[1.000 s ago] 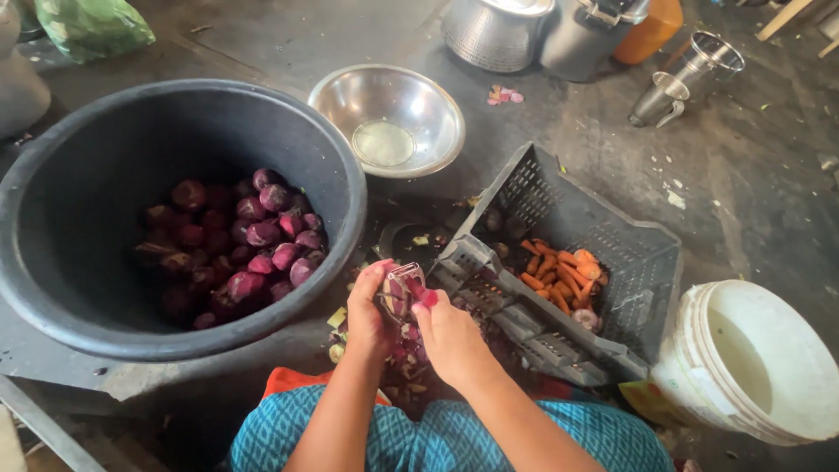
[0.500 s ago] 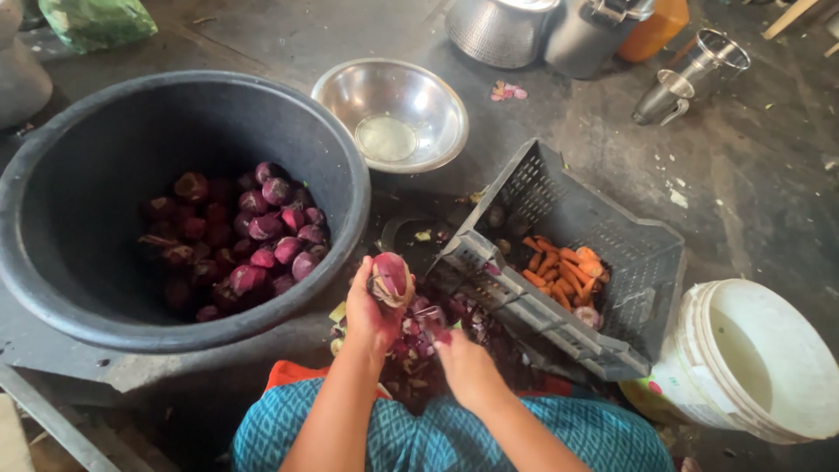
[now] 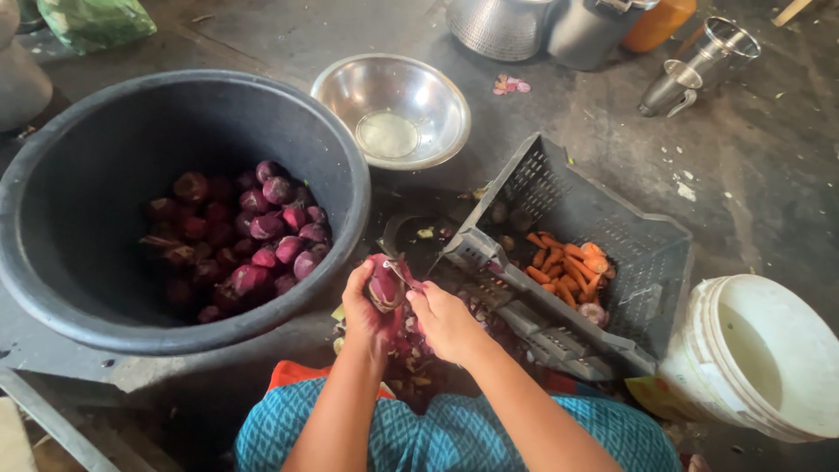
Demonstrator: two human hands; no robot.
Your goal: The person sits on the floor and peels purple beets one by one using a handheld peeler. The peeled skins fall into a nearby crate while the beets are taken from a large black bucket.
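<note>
Purple-red onion [image 3: 383, 285] in my left hand [image 3: 367, 306]; more purple ones fill the black tub [image 3: 105, 306] at left. Orange carrots [image 3: 564, 267] lie in the grey crate [image 3: 594, 210] at right, near a white bucket [image 3: 752, 358]. My clothing [image 3: 437, 433] has a teal diamond pattern.

Two hands are seen, a left hand [image 3: 365, 306] and a right hand [image 3: 444, 319], with one onion [image 3: 384, 284] and one peeler [image 3: 400, 273] held between them. One big black tub [image 3: 52, 288] is counted, with a heap of purple onions [image 3: 253, 236] inside, roughly two dozen, too piled up for an exact number. One steel bowl [image 3: 437, 96] is spotted, one black crate [image 3: 594, 210], and one white bucket [image 3: 760, 358]. A small pile of carrot pieces [image 3: 564, 262] is seen in the crate, about a dozen or so. Three metal vessels [image 3: 502, 26] are lined up top, plus one orange container [image 3: 657, 22] and one green bag [image 3: 92, 19].
</note>
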